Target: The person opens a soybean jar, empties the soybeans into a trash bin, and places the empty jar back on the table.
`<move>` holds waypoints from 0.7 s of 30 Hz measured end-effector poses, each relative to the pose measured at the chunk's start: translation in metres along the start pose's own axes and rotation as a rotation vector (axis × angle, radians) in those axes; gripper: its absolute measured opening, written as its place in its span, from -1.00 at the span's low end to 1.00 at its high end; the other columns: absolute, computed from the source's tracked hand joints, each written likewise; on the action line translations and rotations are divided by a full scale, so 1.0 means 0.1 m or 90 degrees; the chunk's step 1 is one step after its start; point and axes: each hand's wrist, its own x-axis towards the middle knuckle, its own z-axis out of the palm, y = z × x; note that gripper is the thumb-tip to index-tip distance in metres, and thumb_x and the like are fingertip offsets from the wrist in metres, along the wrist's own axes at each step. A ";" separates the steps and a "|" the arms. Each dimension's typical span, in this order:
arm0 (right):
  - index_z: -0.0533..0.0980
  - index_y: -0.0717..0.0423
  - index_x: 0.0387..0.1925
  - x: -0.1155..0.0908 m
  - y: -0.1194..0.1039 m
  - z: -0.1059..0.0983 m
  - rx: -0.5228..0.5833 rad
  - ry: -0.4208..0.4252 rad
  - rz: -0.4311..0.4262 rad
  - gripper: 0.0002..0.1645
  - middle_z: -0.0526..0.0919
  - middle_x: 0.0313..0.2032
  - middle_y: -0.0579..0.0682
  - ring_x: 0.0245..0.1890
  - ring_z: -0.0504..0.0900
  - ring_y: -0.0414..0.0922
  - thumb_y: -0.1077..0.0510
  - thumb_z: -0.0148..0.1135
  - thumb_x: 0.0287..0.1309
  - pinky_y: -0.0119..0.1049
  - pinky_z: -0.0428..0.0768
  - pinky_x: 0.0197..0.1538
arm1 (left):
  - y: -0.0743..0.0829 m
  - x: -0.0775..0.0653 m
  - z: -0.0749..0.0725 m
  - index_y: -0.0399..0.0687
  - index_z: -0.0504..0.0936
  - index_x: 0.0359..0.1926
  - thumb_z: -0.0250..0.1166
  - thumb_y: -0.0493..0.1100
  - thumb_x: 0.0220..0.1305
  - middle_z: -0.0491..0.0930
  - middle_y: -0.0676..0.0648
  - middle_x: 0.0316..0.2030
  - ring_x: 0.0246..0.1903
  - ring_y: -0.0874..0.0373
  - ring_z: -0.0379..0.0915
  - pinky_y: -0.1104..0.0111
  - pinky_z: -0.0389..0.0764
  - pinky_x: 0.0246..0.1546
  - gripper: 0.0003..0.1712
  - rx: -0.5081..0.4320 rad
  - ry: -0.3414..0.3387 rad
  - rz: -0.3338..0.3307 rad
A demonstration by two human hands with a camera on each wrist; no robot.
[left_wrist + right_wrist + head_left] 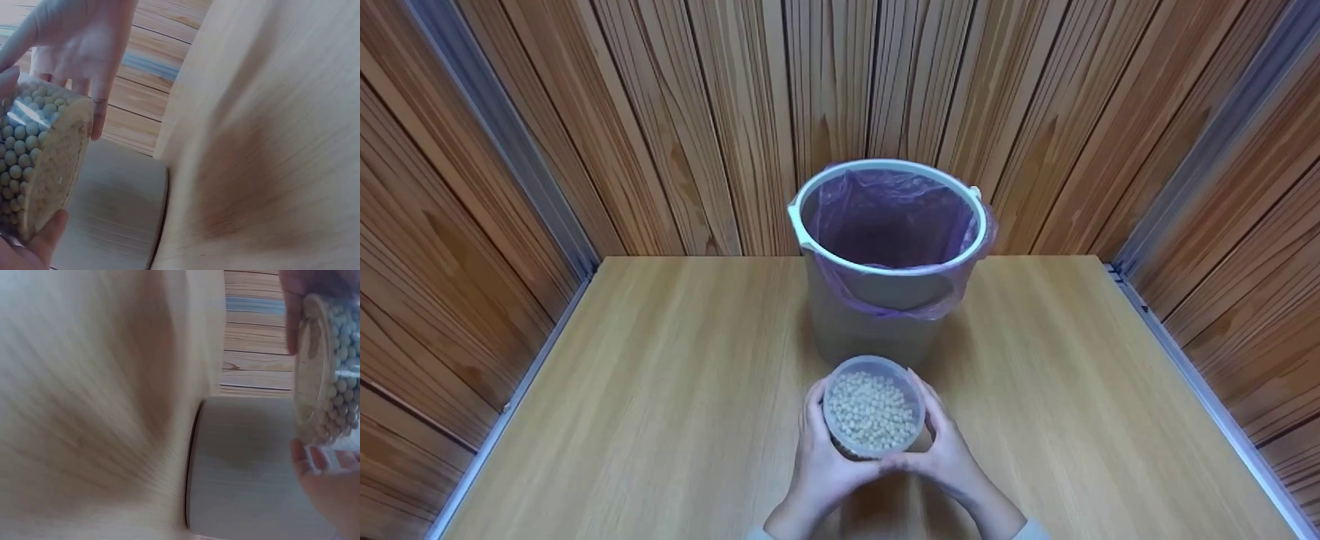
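- A clear tub (864,364) of small pale balls (874,412) is held aloft between two hands, just on the near side of a lined bin (844,322).
- The tub's left side is gripped by the left hand (823,461), its right side by the right hand (949,442); the thumbs are brought together at the near edge.
- The lift, it may be judged, is done: in both wrist views the tub's underside is seen, raised off the wooden tabletop (660,375).
- No emptying appears to have been done; the balls are packed against the tub's wall, with the level a little below the rim. Whether a clear lid is fitted cannot be told.
- The bin is stood upright, with a purple bag (900,202) spread inside and folded over its pale rim; that setting-up can be counted as complete.
- Left to be done, by all appearances, is the placing or handling of the tub itself: it has not been set down, tipped or released.
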 end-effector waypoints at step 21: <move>0.17 0.11 0.45 -0.03 -0.12 -0.33 -0.042 -0.090 -0.128 0.31 0.40 0.33 0.15 0.26 0.44 -0.14 0.20 0.67 -0.40 -0.35 0.40 0.28 | 0.13 0.00 -0.01 0.16 0.13 0.44 0.70 0.16 -0.35 0.39 0.09 0.28 0.24 0.13 0.37 0.13 0.42 0.28 0.33 -0.069 -0.130 0.075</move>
